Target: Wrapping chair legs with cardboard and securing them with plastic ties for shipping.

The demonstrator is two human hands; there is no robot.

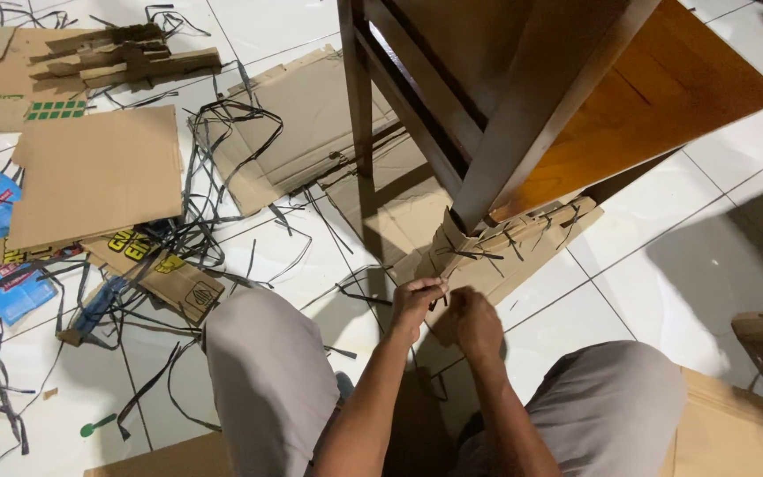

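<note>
My left hand (416, 298) and right hand (472, 320) both pinch a black strap (435, 296), down by the cardboard wrap (496, 252) around the chair leg (523, 124) on the floor. Looks like I'm mid-tie; next calls for pulling it snug.
</note>
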